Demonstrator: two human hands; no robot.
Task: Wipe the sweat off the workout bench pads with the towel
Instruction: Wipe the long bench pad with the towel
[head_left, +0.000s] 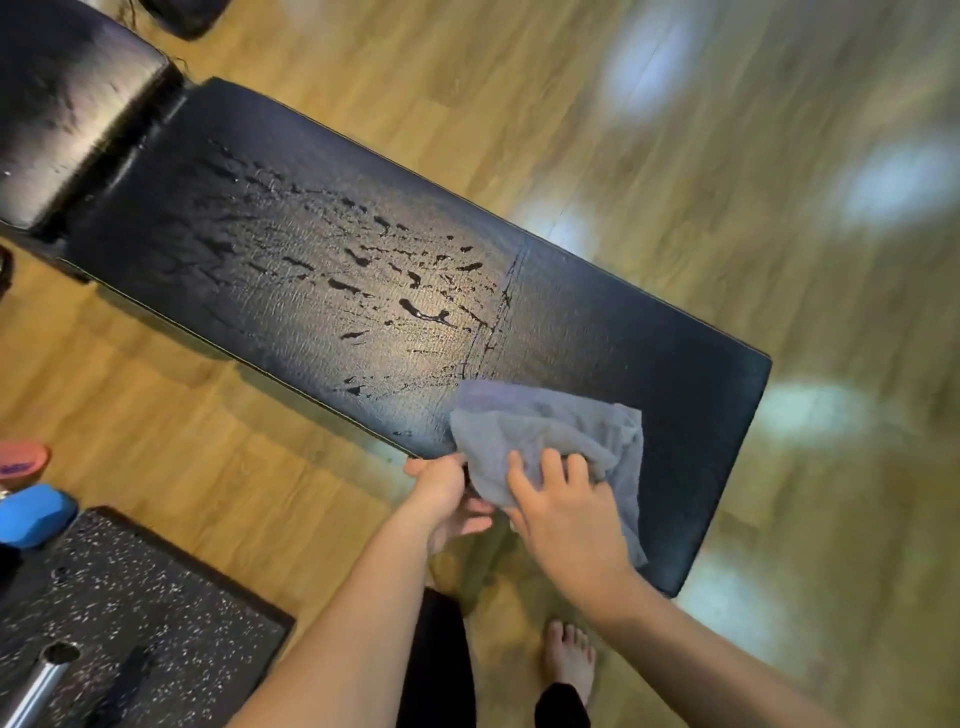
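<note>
Here, from the head camera, a long black padded vinyl bench pad (311, 270) runs diagonally over a yellowish wooden plank floor (675, 156), with a second, shorter black pad (62, 114) set at its upper-left end. Dark streaks and beads of sweat (363, 270) lie across the middle of the long pad, stopping about at a stitched seam (498, 317); the part past the seam, toward the near end, looks dry. A crumpled grey cloth towel (550, 431) sits on the pad's near edge just beyond that seam, one fold hanging over the side. The right hand (566, 509) rests on top of the towel with fingers spread and lightly bent, pressing it to the pad. The left hand (447, 499) is at the pad's edge beside it, fingers curled around the towel's lower corner; whether it also grips the pad edge cannot be told. Below, a bare foot (569, 660) stands on the floor. At lower left lie a black speckled rubber mat (130, 597), a blue dumbbell head (34, 517), a pink one (23, 460) and a shiny metal bar (36, 686)
</note>
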